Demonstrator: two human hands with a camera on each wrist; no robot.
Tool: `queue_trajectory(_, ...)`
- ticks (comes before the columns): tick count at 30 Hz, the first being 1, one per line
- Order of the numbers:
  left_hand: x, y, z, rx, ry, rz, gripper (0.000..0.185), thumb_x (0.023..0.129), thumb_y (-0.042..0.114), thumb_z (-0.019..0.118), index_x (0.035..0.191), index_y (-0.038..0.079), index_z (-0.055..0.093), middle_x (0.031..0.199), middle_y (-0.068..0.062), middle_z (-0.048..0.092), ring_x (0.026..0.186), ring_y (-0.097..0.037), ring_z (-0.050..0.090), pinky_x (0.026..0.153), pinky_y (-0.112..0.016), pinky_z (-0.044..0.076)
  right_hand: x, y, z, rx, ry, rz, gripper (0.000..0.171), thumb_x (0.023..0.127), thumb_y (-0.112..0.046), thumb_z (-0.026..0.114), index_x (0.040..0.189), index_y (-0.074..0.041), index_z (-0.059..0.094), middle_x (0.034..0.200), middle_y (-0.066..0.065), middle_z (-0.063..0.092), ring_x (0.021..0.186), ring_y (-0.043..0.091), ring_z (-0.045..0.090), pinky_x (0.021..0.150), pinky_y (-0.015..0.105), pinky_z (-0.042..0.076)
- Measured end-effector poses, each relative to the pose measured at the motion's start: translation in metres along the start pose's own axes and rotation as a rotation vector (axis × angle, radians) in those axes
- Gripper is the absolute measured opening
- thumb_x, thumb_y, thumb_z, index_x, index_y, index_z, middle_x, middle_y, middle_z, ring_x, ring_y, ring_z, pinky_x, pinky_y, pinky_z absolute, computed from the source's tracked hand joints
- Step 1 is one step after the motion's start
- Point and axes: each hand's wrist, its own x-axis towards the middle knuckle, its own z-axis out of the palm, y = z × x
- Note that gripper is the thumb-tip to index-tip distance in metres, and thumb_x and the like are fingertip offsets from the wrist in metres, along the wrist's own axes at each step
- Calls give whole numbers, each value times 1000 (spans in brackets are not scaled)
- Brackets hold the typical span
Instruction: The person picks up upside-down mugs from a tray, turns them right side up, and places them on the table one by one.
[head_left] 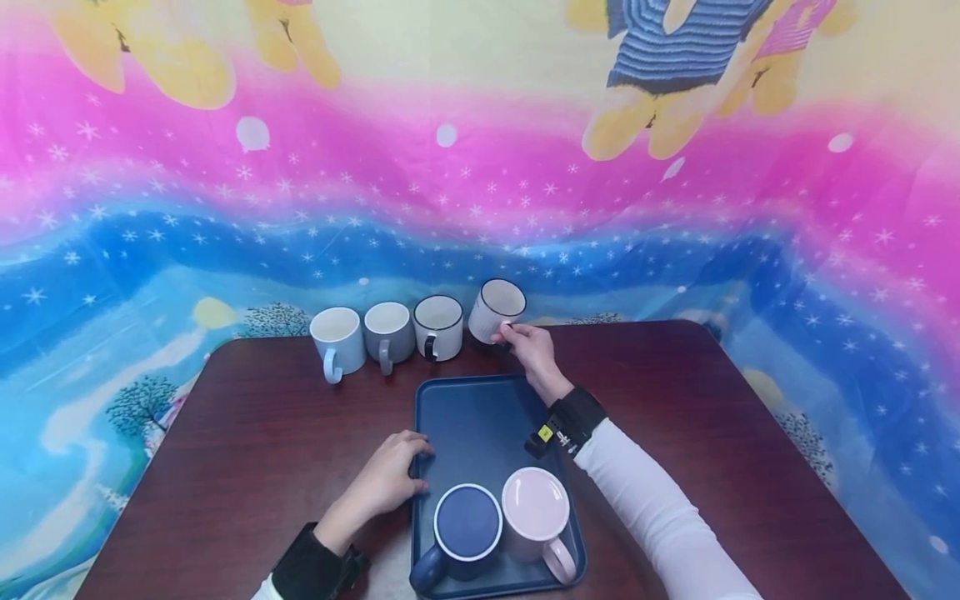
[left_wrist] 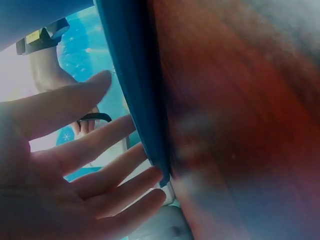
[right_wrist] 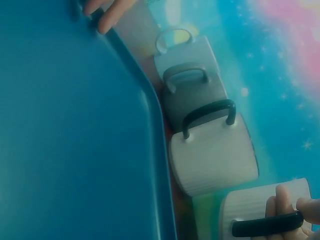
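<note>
My right hand [head_left: 531, 348] pinches the black handle of a white mug [head_left: 492, 307] with a dark rim, at the right end of the mug row. That mug leans a little; I cannot tell whether its base touches the table. In the right wrist view, the fingers [right_wrist: 283, 200] meet at its black handle [right_wrist: 265, 225]. My left hand [head_left: 388, 473] rests at the left edge of a dark blue tray [head_left: 480, 417]. Its fingers [left_wrist: 100, 145] are spread and loosely extended along the rim in the left wrist view.
On the tray's near end stand a navy mug [head_left: 468, 523] and a pink mug [head_left: 536, 505]. Left of the held mug are another white mug [head_left: 441, 333], a grey mug [head_left: 390, 340] and a light blue mug [head_left: 341, 342]. A patterned cloth [head_left: 450, 208] hangs behind the brown table [head_left: 660, 400].
</note>
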Motion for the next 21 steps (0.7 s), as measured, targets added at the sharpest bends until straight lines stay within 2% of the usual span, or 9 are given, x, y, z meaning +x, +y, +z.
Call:
queue_trajectory(10, -1, 2, 2, 27, -15, -13, 45, 68, 3, 82, 110, -1, 66, 123, -18, 58, 119, -35, 50, 100, -49, 43, 5, 7, 5, -62, 15, 7, 26, 92, -24, 62, 106, -4, 70, 91, 11, 74, 109, 22, 61, 98, 47, 44)
queue_trajectory(21, -2, -2, 4, 85, -43, 9, 42, 70, 8, 81, 108, -2, 66, 125, -18, 55, 121, -35, 48, 99, -49, 43, 6, 12, 10, -104, 1, 22, 26, 93, -24, 61, 108, -6, 71, 96, 14, 73, 111, 21, 61, 89, 36, 44)
